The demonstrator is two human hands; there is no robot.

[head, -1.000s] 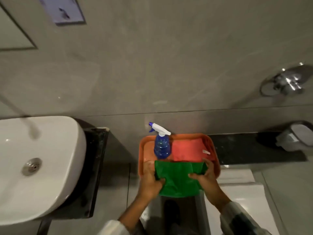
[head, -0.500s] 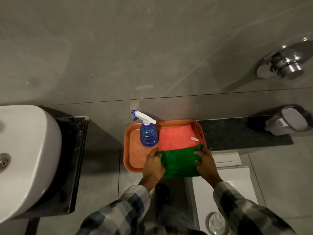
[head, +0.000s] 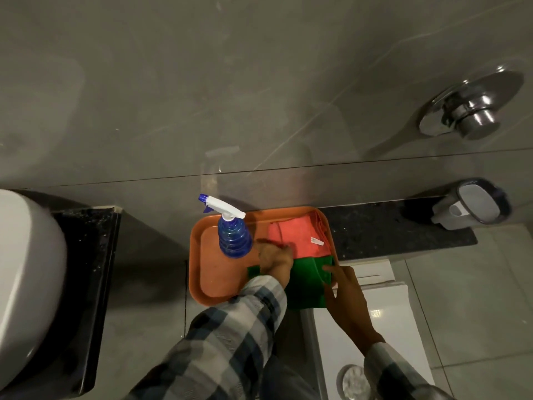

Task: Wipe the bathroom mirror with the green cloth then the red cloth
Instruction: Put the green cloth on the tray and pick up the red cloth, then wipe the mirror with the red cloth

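Green cloth (head: 307, 281) lies folded on the near right corner of an orange tray (head: 213, 272), its front edge hanging over the rim, as a person in a checked shirt reaches for it with both hands. The left hand (head: 274, 259) presses down on the cloth's far left edge, knuckles curled; whether its fingers actually pinch fabric cannot be told from above. The right hand (head: 343, 287) rests at the cloth's right edge, fingers slightly spread and laid flat, not yet closed on anything. Just behind, touching the green one, sits the red cloth (head: 297, 238) with a small white label, and a blue spray bottle (head: 233, 238) stands upright close beside the left hand. The mirror is out of view. The step in hand appears to be lifting the green cloth. Doing it well likely means gathering both side edges firmly so the folds hold, raising it straight up, and keeping the left wrist clear of the bottle, which could tip, while leaving the red cloth undisturbed for later.
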